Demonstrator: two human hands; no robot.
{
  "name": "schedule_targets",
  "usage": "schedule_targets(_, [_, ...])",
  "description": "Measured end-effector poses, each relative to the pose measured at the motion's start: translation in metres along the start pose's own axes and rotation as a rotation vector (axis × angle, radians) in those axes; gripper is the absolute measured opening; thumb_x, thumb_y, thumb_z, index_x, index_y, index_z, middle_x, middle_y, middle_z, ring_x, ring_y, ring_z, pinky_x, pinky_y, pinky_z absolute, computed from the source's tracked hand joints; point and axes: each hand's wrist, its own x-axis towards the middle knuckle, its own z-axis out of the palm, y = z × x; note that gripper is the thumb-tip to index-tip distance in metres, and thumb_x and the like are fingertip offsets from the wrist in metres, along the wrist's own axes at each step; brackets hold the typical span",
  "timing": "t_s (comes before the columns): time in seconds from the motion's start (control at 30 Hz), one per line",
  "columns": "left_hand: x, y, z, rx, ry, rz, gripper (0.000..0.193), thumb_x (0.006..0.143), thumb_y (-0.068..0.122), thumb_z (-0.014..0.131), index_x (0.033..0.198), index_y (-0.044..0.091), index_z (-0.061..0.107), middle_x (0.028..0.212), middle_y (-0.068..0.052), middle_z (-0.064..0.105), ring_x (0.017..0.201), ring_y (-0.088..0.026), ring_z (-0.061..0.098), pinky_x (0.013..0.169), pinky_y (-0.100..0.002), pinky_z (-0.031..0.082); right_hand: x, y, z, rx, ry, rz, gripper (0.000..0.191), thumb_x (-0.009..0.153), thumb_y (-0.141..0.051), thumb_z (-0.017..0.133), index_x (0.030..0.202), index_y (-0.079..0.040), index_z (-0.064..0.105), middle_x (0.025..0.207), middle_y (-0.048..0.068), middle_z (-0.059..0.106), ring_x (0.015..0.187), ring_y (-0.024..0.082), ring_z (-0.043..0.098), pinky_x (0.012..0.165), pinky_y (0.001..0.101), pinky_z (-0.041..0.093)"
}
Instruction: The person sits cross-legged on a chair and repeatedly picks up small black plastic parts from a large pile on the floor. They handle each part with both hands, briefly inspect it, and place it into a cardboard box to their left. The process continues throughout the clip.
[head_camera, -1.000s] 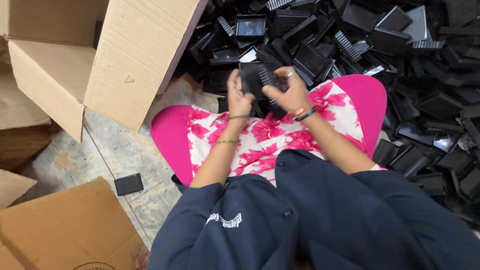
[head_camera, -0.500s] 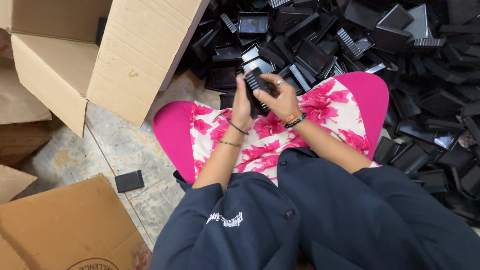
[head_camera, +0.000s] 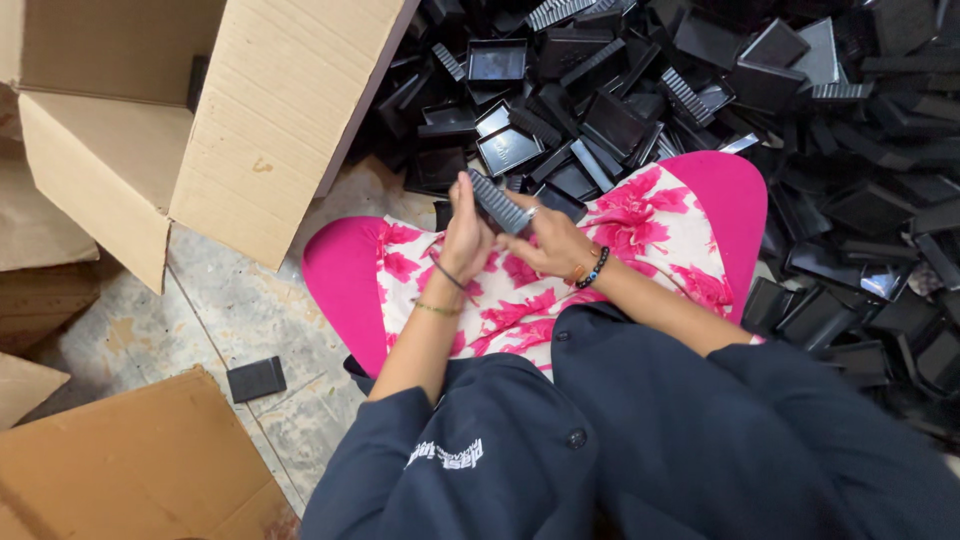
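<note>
My left hand (head_camera: 464, 235) and my right hand (head_camera: 548, 243) meet over my lap and together grip a stack of small black plastic trays (head_camera: 497, 202), seen edge-on and tilted. Both hands close on it, the left at its near end, the right along its lower side. Under them lies pink floral cloth (head_camera: 640, 225) over my knees. Just beyond the hands spreads a big heap of the same black trays (head_camera: 640, 100).
An open cardboard box (head_camera: 250, 120) stands tipped at the upper left. A flat cardboard sheet (head_camera: 120, 470) lies at the lower left. One single black tray (head_camera: 256, 379) lies on the concrete floor (head_camera: 230, 310) beside my left leg.
The hands have drawn slightly back toward my lap and turned the tray stack from flat to edge-on. The view has shifted a little.
</note>
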Motion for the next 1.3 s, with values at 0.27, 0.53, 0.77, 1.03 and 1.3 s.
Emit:
schedule_targets(0.27, [-0.028, 0.094, -0.002, 1.147, -0.089, 0.550, 0.040, 0.080, 0.034, 0.091, 0.094, 0.005, 0.067, 0.084, -0.001, 0.065, 0.075, -0.017, 0.065, 0.069, -0.031, 0.052, 0.000, 0.002, -0.005, 0.510, -0.106, 0.231, 0.038, 0.100, -0.021, 0.069, 0.124, 0.000, 0.049, 0.102, 0.010, 0.070, 0.093, 0.014, 0.067, 0.079, 0.0287, 0.055])
schedule_targets(0.53, [0.013, 0.259, -0.009, 1.380, 0.518, 1.224, 0.051, 0.115, 0.022, 0.072, 0.154, 0.002, 0.045, 0.157, -0.022, 0.039, 0.145, -0.036, 0.041, 0.122, -0.045, 0.039, 0.059, 0.138, -0.097, -0.828, 0.276, 0.168, 0.054, 0.089, -0.026, 0.083, 0.132, 0.000, 0.063, 0.122, 0.018, 0.064, 0.111, 0.035, 0.061, 0.096, 0.0504, 0.037])
schedule_targets(0.77, [0.044, 0.104, 0.015, 1.338, 0.087, 0.897, 0.023, 0.092, 0.007, 0.074, 0.112, 0.002, 0.064, 0.125, -0.018, 0.064, 0.125, -0.039, 0.059, 0.113, -0.049, 0.047, 0.052, 0.174, -0.089, -0.967, 0.218, 0.270, 0.037, 0.077, -0.022, 0.084, 0.105, -0.008, 0.064, 0.111, 0.013, 0.063, 0.110, 0.034, 0.058, 0.098, 0.0521, 0.033])
schedule_targets(1.03, [0.110, -0.050, 0.033, 1.422, -0.199, 0.272, 0.032, 0.091, 0.031, 0.075, 0.108, 0.004, 0.072, 0.113, -0.018, 0.072, 0.109, -0.036, 0.068, 0.095, -0.044, 0.054, -0.001, 0.136, -0.079, -0.799, -0.033, 0.255, 0.051, 0.075, -0.023, 0.084, 0.113, -0.001, 0.058, 0.111, 0.019, 0.063, 0.103, 0.038, 0.062, 0.088, 0.0500, 0.048])
schedule_targets(1.3, [0.130, -0.092, 0.081, 1.947, -0.107, -0.293, 0.077, 0.073, 0.059, 0.078, 0.129, 0.009, 0.058, 0.134, -0.015, 0.058, 0.123, -0.038, 0.058, 0.093, -0.049, 0.050, -0.012, 0.122, -0.091, -0.423, -0.354, 0.462, 0.072, 0.058, -0.048, 0.088, 0.110, -0.006, 0.061, 0.112, 0.019, 0.067, 0.107, 0.040, 0.065, 0.091, 0.0478, 0.051])
